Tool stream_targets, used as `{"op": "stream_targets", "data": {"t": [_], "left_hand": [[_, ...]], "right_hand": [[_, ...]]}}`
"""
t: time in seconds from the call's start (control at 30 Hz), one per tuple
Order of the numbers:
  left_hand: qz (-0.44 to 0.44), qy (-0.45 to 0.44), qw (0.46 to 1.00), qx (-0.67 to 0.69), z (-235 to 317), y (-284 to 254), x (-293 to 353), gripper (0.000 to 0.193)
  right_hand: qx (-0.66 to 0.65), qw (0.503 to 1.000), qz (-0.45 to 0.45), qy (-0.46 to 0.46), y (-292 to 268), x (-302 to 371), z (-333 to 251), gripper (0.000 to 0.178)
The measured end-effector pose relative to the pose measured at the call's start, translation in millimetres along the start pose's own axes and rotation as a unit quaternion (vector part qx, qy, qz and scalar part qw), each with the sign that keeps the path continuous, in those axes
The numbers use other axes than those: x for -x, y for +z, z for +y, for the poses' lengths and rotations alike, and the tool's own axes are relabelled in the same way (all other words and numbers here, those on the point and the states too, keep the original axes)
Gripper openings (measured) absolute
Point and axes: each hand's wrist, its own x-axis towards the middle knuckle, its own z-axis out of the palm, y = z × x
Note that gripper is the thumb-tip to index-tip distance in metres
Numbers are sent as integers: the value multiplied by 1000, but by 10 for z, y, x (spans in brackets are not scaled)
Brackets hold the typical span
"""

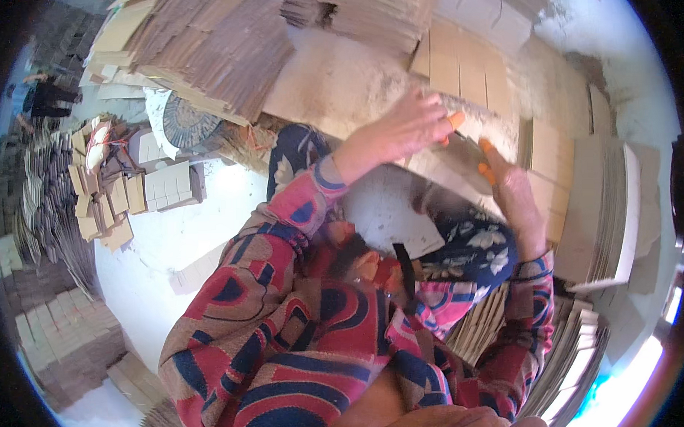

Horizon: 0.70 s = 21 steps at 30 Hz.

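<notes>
From where I stand, the slotted card (471, 77) lies on the bench (326, 75), just beyond both hands. The left hand (413, 127) and right hand (511, 189) are half-curled, with orange caps (457, 119) on some fingers; I can't tell whether either grips anything. Handling it well, I'd judge, means fingertips square on the edges, slots unbent. Those slots run away from the hands; its long axis seems to slant left to right, nearer at the right.

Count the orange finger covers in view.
4 visible: two orange finger covers on the left hand, two on the right hand; others may be hidden.
</notes>
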Motion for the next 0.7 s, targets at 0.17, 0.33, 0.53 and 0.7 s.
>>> {"op": "stream_targets", "data": {"t": [0.17,0.33,0.53,0.7], "left_hand": [[13,15,994,103,-125,-12,44,37],[-69,50,988,130,-111,-177,-62,30],[181,182,964,-68,258,-1018,-272,38],[254,210,896,-299,51,-1405,-543,34]], "right_hand": [[48,999,-14,9,-14,-38,12,30],[103,994,-27,2,-131,20,-30,29],[318,914,229,-104,-802,-56,-471,50],[395,844,339,-131,-1220,-648,-475,52]]}}
